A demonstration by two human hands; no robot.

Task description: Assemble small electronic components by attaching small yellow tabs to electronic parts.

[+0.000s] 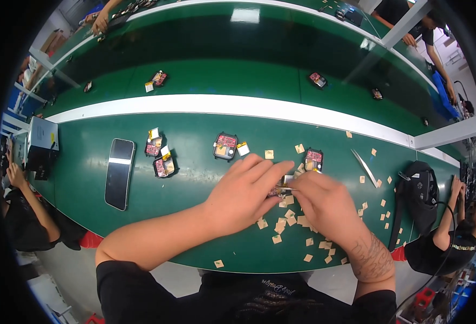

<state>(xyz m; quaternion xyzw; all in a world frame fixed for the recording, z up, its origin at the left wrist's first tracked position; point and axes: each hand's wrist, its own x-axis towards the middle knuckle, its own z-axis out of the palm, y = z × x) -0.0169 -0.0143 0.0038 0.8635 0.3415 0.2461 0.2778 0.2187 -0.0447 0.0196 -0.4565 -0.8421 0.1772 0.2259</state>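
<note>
Left hand [240, 191]: reaching in from the lower left, fingers bending with the thumb parting from them, arching over a small device [273, 191]; whether it is gripping or only steadying, one cannot tell.

Right hand [324, 204]: thumb and forefinger pinching together on a slim metal tool [286, 188], its tip meeting the small device.

Small device: sitting between the two hands on the green surface [189, 208], right of centre, fingers mostly hiding it.

Open-cased device [313, 159]: lying just beyond the right hand, showing a reddish board.

Second open-cased device [226, 146]: lying beyond the left hand, a silver battery [243, 148] resting at its right.

Pair of open-cased devices [165, 167]: lying close together farther left, each showing a silver battery.

Phone [120, 174]: lying lengthwise left of the pair, dark screen facing up.

Tan squares [277, 239]: scattering around and below the hands, several reaching toward the right side.

Tweezers [366, 168]: lying aslant, right of the right hand.

Black bag [420, 191]: resting near the right end, its strap trailing downward.

Grey box [42, 135]: standing at the left end.

White rail [249, 105]: running along the far edge, more devices [317, 80] lying beyond it.
</note>
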